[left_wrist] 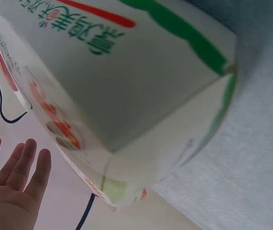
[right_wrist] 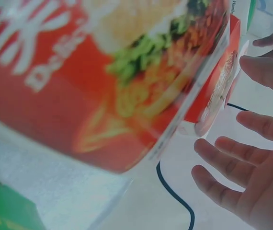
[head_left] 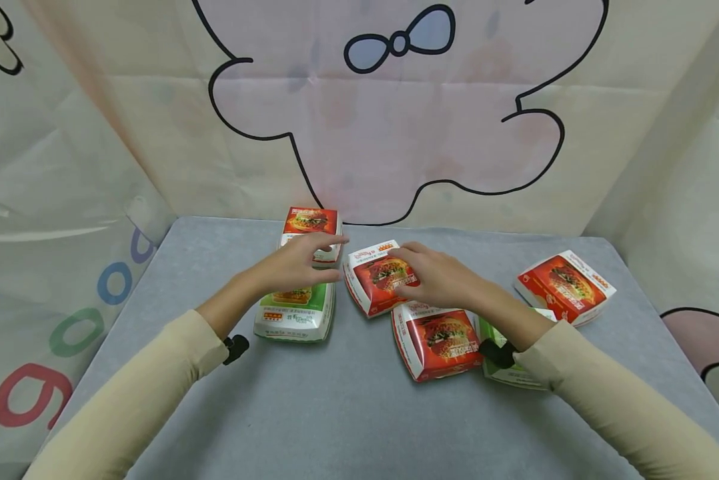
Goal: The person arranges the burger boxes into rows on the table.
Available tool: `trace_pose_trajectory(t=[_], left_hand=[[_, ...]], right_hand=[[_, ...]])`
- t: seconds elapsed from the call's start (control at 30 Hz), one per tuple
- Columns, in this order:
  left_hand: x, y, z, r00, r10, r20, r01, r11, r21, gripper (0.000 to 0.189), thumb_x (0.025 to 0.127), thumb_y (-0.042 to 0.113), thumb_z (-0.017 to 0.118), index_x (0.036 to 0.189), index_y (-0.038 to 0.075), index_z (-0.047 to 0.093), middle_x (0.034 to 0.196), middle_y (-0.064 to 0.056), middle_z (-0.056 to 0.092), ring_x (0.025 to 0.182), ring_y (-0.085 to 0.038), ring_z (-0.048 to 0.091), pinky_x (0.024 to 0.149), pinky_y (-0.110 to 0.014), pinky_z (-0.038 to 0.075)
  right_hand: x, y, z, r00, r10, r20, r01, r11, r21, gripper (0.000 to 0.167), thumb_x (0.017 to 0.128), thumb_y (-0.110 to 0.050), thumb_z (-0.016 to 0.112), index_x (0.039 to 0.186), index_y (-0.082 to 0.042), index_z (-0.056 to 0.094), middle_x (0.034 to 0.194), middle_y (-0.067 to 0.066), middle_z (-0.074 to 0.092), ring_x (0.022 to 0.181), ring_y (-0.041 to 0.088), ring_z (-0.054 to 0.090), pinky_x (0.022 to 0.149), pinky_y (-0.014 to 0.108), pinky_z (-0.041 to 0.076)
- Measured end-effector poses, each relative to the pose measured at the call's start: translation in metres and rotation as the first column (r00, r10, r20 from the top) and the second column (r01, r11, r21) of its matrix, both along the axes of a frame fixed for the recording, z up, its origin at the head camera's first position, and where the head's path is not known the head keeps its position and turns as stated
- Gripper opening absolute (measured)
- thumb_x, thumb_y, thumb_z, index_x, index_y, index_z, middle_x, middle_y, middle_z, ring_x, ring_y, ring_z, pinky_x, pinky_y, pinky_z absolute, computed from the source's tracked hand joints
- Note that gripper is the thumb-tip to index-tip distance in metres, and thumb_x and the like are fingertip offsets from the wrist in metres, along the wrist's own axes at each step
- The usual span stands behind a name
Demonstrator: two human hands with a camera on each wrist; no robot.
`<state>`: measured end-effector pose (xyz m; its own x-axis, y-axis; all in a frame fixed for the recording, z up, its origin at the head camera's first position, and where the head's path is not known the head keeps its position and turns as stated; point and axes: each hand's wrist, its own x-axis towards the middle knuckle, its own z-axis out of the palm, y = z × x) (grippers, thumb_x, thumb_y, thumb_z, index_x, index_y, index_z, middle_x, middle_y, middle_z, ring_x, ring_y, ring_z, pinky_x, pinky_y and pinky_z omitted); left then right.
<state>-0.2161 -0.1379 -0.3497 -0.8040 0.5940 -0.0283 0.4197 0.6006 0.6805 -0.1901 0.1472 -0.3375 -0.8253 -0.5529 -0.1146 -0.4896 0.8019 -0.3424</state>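
My left hand (head_left: 302, 262) hovers over a green and white burger box (head_left: 296, 323) at the left, its fingers extended to the right. Just behind that hand stands a red-topped burger box (head_left: 311, 220), partly covered by it. My right hand (head_left: 437, 275) reaches over a red burger box (head_left: 376, 283) in the middle, fingertips overlapping its right side. In the left wrist view the left hand (left_wrist: 14, 191) has spread fingers and an empty palm beside the white box side. The right wrist view shows the right hand (right_wrist: 251, 167) with loosely spread fingers, holding nothing.
Another red burger box (head_left: 446, 343) sits below the right hand, touching the middle one. A green box (head_left: 515, 378) is partly hidden under the right wrist. Farther right lies a tilted red box (head_left: 566, 287). A printed cloth wall (head_left: 371, 133) borders the grey table (head_left: 335, 413).
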Motion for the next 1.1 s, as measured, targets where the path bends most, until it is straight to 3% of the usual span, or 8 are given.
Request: trace_pose_trajectory(t=[0.3,0.43,0.57,0.77,1.1], left_hand=[[-0.003,0.015,0.006,0.997,-0.063,0.033,0.066,0.991,-0.115,0.063,0.093,0.031,0.069,0.146,0.005,0.049,0.150,-0.011,0.047,0.138,-0.029,0.043,0.110,-0.046,0.038],[-0.004,0.020,0.007,0.995,-0.079,0.063,0.090,0.980,-0.180,0.065,0.094,0.033,0.069,0.148,0.007,0.047,0.154,-0.014,0.040,0.145,-0.030,0.033,0.113,-0.048,0.034],[-0.004,0.024,0.007,0.993,-0.090,0.077,0.105,0.969,-0.223,0.065,0.093,0.033,0.069,0.150,0.009,0.046,0.156,-0.016,0.037,0.145,-0.031,0.031,0.115,-0.049,0.031],[-0.006,0.029,0.005,0.988,-0.120,0.101,0.141,0.961,-0.237,0.065,0.094,0.032,0.068,0.149,0.007,0.045,0.157,-0.020,0.035,0.146,-0.034,0.029,0.117,-0.050,0.026],[-0.006,0.035,0.003,0.986,-0.142,0.092,0.162,0.947,-0.277,0.067,0.093,0.033,0.069,0.149,0.005,0.045,0.157,-0.019,0.034,0.145,-0.034,0.031,0.116,-0.047,0.029]], right_hand=[[-0.001,0.010,-0.005,1.000,-0.008,-0.010,0.008,0.999,0.052,0.060,0.092,-0.030,0.072,0.142,-0.006,0.053,0.149,0.021,0.043,0.122,0.039,0.056,0.098,0.058,0.045],[-0.001,0.010,-0.007,1.000,-0.012,0.001,0.012,0.998,0.067,0.060,0.092,-0.029,0.072,0.144,-0.006,0.052,0.151,0.021,0.041,0.126,0.041,0.053,0.099,0.059,0.044],[0.000,0.009,-0.007,1.000,-0.012,0.017,0.010,0.997,0.072,0.062,0.092,-0.029,0.071,0.146,-0.006,0.050,0.151,0.020,0.041,0.128,0.040,0.051,0.100,0.059,0.044],[0.001,0.009,-0.008,1.000,-0.008,0.015,0.007,0.998,0.067,0.062,0.092,-0.027,0.071,0.146,-0.006,0.049,0.150,0.020,0.043,0.128,0.038,0.052,0.098,0.058,0.046],[-0.002,0.009,-0.011,0.999,-0.024,0.029,0.023,0.999,0.039,0.061,0.092,-0.023,0.072,0.146,-0.006,0.048,0.149,0.020,0.044,0.129,0.038,0.051,0.099,0.057,0.046]])
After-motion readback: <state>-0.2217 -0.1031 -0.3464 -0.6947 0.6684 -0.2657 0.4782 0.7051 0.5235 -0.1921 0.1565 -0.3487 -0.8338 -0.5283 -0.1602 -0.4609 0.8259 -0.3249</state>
